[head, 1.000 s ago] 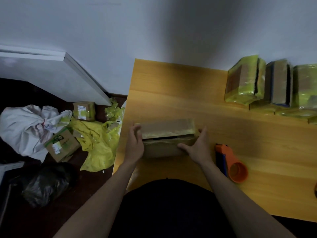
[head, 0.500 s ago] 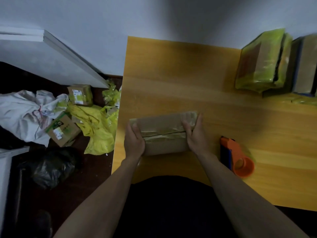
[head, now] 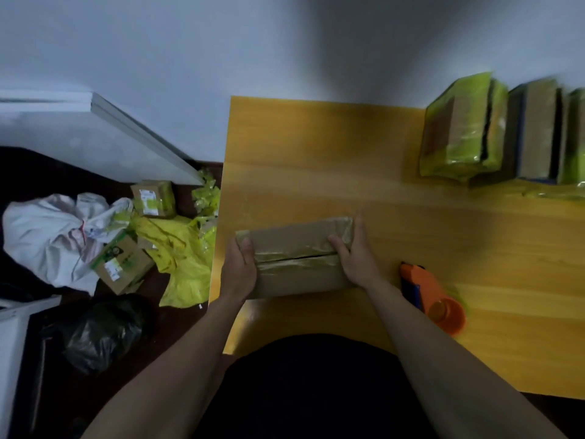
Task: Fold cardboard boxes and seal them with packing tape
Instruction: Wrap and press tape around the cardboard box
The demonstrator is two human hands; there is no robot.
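Head view: my left hand (head: pixel 238 270) and right hand (head: pixel 354 255) each grip one end of the cardboard box (head: pixel 294 258), thumbs curled over its top, at the table's (head: pixel 316 160) lower-left edge. Risk: the centre seam gapes; squeezing could spring the flaps or slide the box off the left edge. Long axis runs left-right, seam upward. Tape dispenser (head: pixel 432 299) lies lower right, untouched.

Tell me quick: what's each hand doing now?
Left hand: grips the box's left end.
Right hand: grips its right end.
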